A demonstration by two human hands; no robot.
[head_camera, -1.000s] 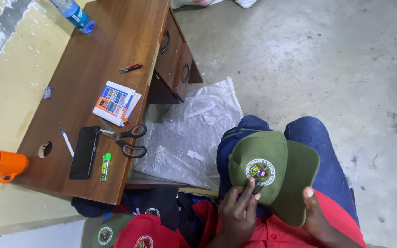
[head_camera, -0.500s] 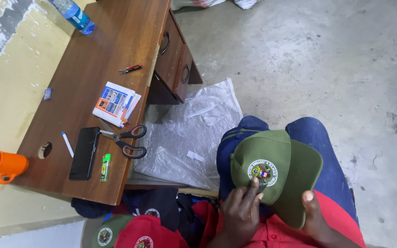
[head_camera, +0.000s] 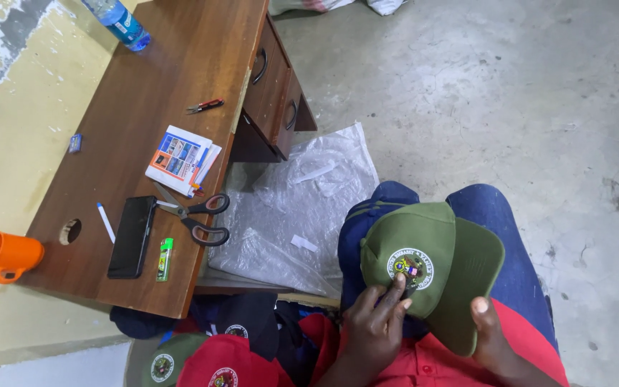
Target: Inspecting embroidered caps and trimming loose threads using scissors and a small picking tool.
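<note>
Head camera looks straight down and you've got a green cap (head_camera: 435, 269) resting over your lap, on the blue jeans (head_camera: 488, 215), round embroidered badge (head_camera: 410, 268) facing up. Your left hand (head_camera: 372, 327) is closed loosely on the near edge of the crown, fingertips (head_camera: 398, 283) pressed right against the badge. Your right hand (head_camera: 492, 335) grips the brim from underneath, thumb (head_camera: 480, 309) on top of its edge, fingers hidden beneath, so how far they curl you can't tell from here. Beside your left knee, a clear plastic bag (head_camera: 295, 208) lies crumpled on the concrete floor (head_camera: 510, 93). More caps sit by your left elbow, a red cap (head_camera: 227, 365) and another green one (head_camera: 162, 364). On the wooden desk (head_camera: 159, 86) to the left: scissors (head_camera: 195, 215), a black phone (head_camera: 132, 236), a small green lighter (head_camera: 165, 259), a white pen (head_camera: 106, 222), a stack of printed cards (head_camera: 180, 159), small red clippers (head_camera: 205, 107), and a water bottle (head_camera: 117, 20) at the far end. An orange mug (head_camera: 5, 256) sits just off the near corner.
</note>
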